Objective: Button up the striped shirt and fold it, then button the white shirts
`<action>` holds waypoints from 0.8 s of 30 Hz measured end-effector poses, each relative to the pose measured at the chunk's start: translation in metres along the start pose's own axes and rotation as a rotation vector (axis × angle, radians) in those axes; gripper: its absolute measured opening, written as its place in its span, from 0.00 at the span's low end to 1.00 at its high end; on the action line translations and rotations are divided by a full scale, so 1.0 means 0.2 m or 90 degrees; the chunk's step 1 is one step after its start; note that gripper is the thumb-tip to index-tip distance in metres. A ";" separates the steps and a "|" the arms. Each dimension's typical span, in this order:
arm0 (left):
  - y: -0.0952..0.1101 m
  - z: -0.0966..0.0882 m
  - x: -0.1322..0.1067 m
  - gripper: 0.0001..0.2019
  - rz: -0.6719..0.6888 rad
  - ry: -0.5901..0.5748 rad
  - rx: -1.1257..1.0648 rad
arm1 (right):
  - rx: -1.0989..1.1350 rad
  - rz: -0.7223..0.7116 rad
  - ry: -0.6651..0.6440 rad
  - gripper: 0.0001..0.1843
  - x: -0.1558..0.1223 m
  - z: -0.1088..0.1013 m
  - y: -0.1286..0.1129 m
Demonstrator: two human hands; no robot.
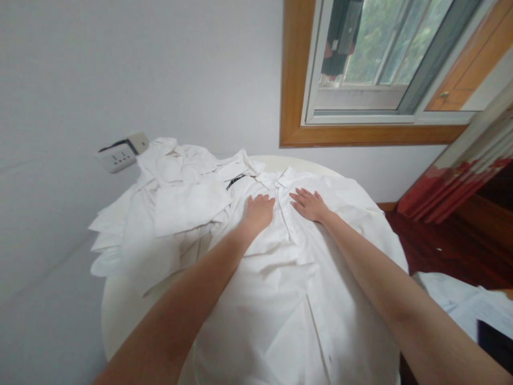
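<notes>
A white shirt (288, 289) lies front side up, its collar at the far edge of a round cream table (120, 315). Both palms rest on its upper front, one on each side of the button strip. My left hand (260, 211) is on the left half, its fingers stretched forward. On the right half lies my right hand (308, 204), flat with the fingers spread. Neither hand grips the cloth. Wrinkles run across the shirt's middle, below the hands. Beside my left arm is a pile of white garments (180, 198), loosely stacked.
A wall socket (120, 152) sits behind the pile on the white wall. A wood-framed window (377, 136) is above the table's far right side. Red and cream curtains (436, 192) hang at the right. White cloth (465, 299) lies at the lower right.
</notes>
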State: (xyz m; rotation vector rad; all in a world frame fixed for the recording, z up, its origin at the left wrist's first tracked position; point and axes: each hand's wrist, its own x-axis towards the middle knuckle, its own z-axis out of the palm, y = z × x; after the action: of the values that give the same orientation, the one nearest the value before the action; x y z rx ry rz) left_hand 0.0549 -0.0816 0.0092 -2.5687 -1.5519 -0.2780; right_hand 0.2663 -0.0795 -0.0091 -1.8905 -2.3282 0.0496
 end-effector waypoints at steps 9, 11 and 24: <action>0.08 0.01 -0.21 0.20 0.074 0.040 -0.114 | 0.000 -0.025 0.009 0.28 0.03 -0.03 0.01; 0.06 0.04 -0.22 0.22 0.081 0.020 -0.107 | -0.011 -0.017 0.027 0.26 0.00 -0.06 -0.02; 0.02 0.08 -0.13 0.24 0.077 -0.045 -0.103 | -0.006 -0.010 0.013 0.28 -0.31 -0.02 -0.17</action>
State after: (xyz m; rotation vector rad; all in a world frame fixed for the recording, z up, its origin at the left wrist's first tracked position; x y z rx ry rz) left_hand 0.0474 -0.1028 -0.0114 -2.8124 -1.4435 -0.3144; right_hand 0.2459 -0.1478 -0.0070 -1.8686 -2.3333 0.0167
